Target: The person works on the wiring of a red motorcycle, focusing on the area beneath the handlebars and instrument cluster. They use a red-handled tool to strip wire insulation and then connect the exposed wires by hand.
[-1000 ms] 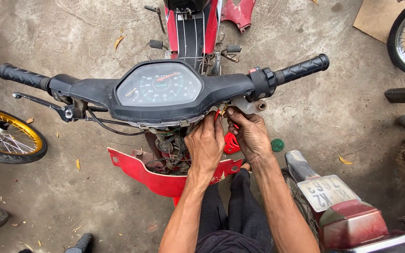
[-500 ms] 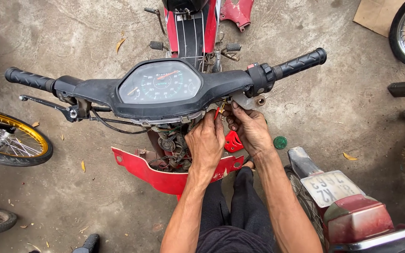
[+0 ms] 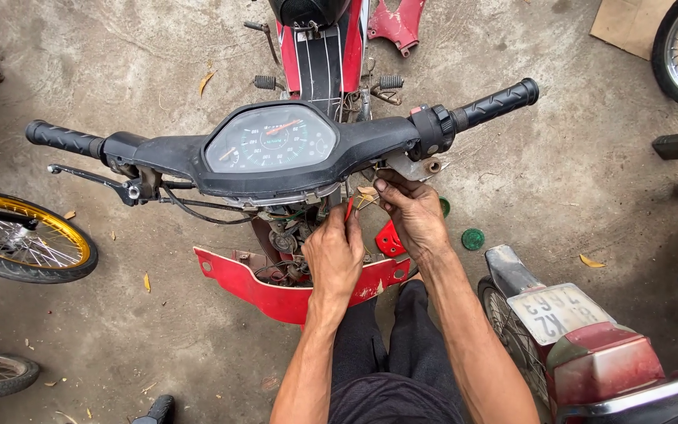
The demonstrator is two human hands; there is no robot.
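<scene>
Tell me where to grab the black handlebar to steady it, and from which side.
Take the ribbed black grip at the handlebar's right end, coming from the outer right. It juts out bare, a round bar the fingers can wrap. The middle is crowded: the left hand and right hand work under the speedometer.

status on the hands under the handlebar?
Left hand pinching a thin red wire below the instrument cluster. Right hand up at the wiring under the handlebar. Exposed engine parts and red fairing crowd below.
</scene>
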